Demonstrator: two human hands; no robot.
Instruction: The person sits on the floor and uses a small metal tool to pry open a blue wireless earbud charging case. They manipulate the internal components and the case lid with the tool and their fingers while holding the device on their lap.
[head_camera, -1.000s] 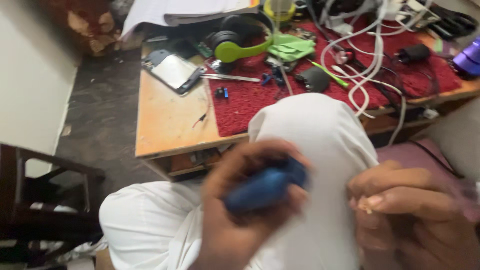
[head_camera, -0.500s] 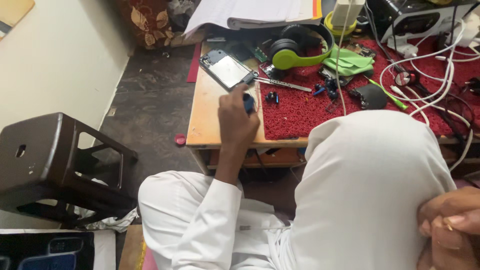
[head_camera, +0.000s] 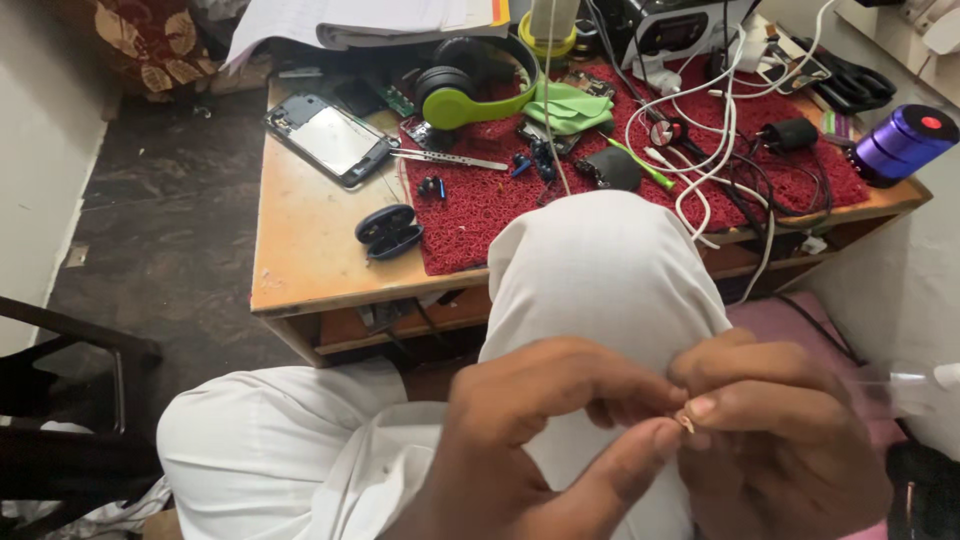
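Low in front of our raised knee (head_camera: 600, 280), our two hands meet: the left hand (head_camera: 540, 440) and the right hand (head_camera: 780, 440) pinch a tiny pale part (head_camera: 688, 424) between their fingertips, the left thumb and forefinger closing on it from one side, the right forefinger and thumb from the other. The part is too small for us to name its kind. We judge that we are at a fine fitting or picking step on this piece, held over the white trouser cloth of the knee; the next move would call for a steady pinch and a slow pull or twist, lest the piece drop into the cloth folds.

Beyond the knee stands the low wooden worktop (head_camera: 300, 260). Just past the knee lies a red mat (head_camera: 480, 210) strewn with small things; at its left edge rests an open dark earbud case (head_camera: 388, 232). Farther from the knee, a phone with its back off (head_camera: 328, 138) lies on bare wood, metal tweezers (head_camera: 450, 158) beside it on the mat, and green headphones (head_camera: 470, 88) behind. To the knee's right, white cables (head_camera: 700, 130) tangle, with a purple cylinder (head_camera: 898, 142) at the worktop's far corner. Left of the worktop the floor (head_camera: 160, 220) is dark and worn, and a dark stool (head_camera: 60, 400) stands near our leg.
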